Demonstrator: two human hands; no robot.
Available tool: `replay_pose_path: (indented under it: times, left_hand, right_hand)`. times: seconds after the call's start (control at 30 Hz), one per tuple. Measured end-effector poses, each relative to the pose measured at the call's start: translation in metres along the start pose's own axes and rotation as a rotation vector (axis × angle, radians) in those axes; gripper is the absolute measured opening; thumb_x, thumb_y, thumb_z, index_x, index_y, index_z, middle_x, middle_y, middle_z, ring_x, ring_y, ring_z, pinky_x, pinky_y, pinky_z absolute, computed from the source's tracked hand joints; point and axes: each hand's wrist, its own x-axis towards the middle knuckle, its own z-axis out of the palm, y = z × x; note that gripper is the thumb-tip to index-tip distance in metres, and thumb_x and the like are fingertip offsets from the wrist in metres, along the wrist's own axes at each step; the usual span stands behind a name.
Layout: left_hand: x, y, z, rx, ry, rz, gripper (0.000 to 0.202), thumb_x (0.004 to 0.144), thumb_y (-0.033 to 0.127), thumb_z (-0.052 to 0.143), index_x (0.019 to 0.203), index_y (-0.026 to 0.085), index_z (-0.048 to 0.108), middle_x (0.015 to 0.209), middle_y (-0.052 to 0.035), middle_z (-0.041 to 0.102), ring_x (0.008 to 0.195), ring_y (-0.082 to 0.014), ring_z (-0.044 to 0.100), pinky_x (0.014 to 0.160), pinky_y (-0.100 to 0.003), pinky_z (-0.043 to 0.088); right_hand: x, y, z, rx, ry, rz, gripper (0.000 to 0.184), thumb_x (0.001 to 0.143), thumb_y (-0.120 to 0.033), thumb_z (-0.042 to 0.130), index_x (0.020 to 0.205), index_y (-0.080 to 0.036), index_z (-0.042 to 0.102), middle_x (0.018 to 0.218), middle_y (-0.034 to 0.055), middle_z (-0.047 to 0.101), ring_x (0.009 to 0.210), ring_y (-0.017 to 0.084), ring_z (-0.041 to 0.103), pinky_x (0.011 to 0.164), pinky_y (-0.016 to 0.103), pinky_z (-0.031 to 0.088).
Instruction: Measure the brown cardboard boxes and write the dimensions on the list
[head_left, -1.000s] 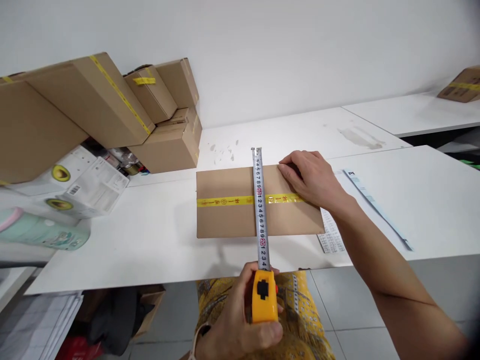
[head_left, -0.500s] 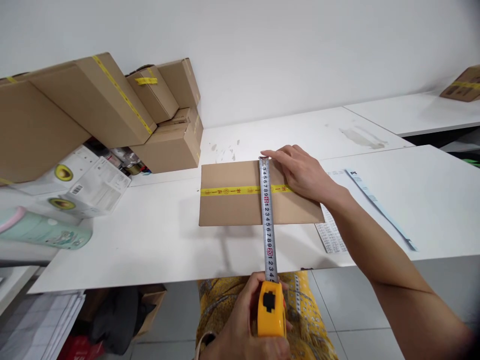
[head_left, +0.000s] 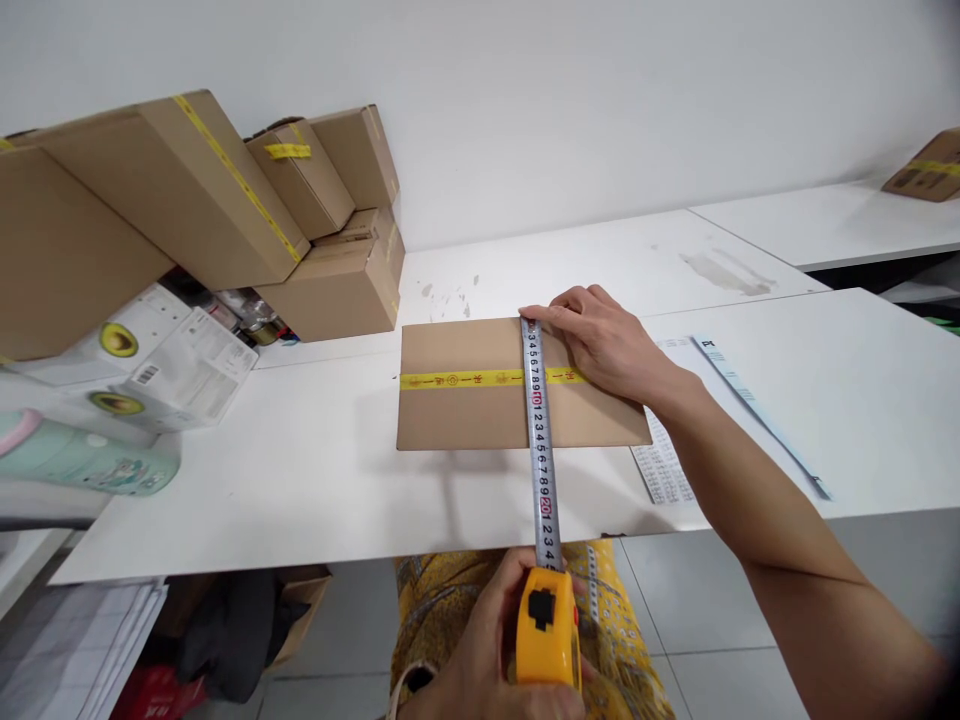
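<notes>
My left hand [head_left: 487, 645] is closed round a yellow tape measure [head_left: 547, 630] just in front of the table's near edge. Its silver blade [head_left: 541, 470] runs out away from me, across the top of a brown cardboard box [head_left: 465, 415] sealed with yellow printed tape. My right hand [head_left: 604, 335] rests over the box's right part, and its index fingertip presses the blade's end at the far edge of the box. The thumb and lower fingers of the right hand are mostly hidden. Printed numbers past 20 show on the blade near the case.
Stacked cardboard boxes [head_left: 330, 290] stand at the back left, beside a white avocado-print box [head_left: 195, 360] and a mint green bottle [head_left: 112, 460]. Printed papers [head_left: 757, 420] lie right of the box on the white table [head_left: 300, 500]. Another box [head_left: 930, 168] sits far right.
The blade has shifted slightly to the right on the box, and the tape measure's case has moved a little right and down. My right fingertip now covers the blade's end more.
</notes>
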Motion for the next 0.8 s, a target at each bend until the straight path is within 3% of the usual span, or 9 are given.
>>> replay_pose_path:
  times: [0.33, 0.5, 0.57, 0.67, 0.8]
  left_hand:
    - [-0.004, 0.001, 0.001, 0.105, 0.029, -0.064, 0.072, 0.056, 0.027, 0.085, 0.121, 0.026, 0.054, 0.109, -0.0023, 0.057, 0.088, -0.0178, 0.064, 0.073, -0.027, 0.051]
    - [-0.005, 0.002, 0.006, 0.085, 0.025, -0.063, 0.066, 0.057, 0.030, 0.087, 0.114, 0.024, 0.054, 0.098, -0.0011, 0.057, 0.082, -0.0152, 0.062, 0.065, -0.022, 0.048]
    - [-0.005, -0.006, 0.002, 0.022, 0.006, 0.000, 0.071, 0.055, 0.034, 0.091, 0.115, 0.025, 0.054, 0.109, -0.0037, 0.058, 0.082, -0.0154, 0.064, 0.067, -0.025, 0.050]
    - [-0.005, -0.020, -0.008, -0.060, -0.021, 0.223, 0.077, 0.054, 0.047, 0.092, 0.118, 0.028, 0.054, 0.121, -0.0069, 0.056, 0.082, -0.0184, 0.069, 0.070, -0.031, 0.054]
    - [-0.011, -0.017, -0.016, 0.023, 0.141, 0.495, 0.082, 0.054, 0.064, 0.088, 0.120, 0.029, 0.053, 0.120, -0.0080, 0.057, 0.084, -0.0225, 0.068, 0.075, -0.037, 0.056]
  right_hand:
    - [0.000, 0.001, 0.002, 0.010, -0.002, -0.009, 0.050, 0.097, -0.014, 0.036, 0.135, -0.029, 0.063, 0.110, 0.0112, 0.063, 0.096, 0.027, 0.053, 0.083, 0.044, 0.047]
    - [0.000, -0.002, 0.000, 0.013, 0.007, -0.003, 0.046, 0.100, -0.022, 0.032, 0.133, -0.030, 0.065, 0.109, 0.0106, 0.063, 0.095, 0.026, 0.053, 0.082, 0.042, 0.047]
    - [0.000, -0.003, -0.001, 0.004, 0.011, 0.030, 0.047, 0.102, -0.028, 0.030, 0.136, -0.028, 0.061, 0.106, 0.0109, 0.065, 0.094, 0.027, 0.053, 0.083, 0.042, 0.046]
    - [0.000, -0.007, 0.000, -0.032, 0.008, 0.107, 0.050, 0.102, -0.045, 0.035, 0.143, -0.023, 0.054, 0.103, 0.0117, 0.069, 0.096, 0.029, 0.055, 0.084, 0.045, 0.044]
    - [-0.008, -0.018, -0.003, -0.085, 0.023, 0.041, 0.057, 0.094, -0.063, 0.048, 0.130, -0.020, 0.063, 0.109, 0.0136, 0.071, 0.101, 0.032, 0.057, 0.086, 0.046, 0.043]
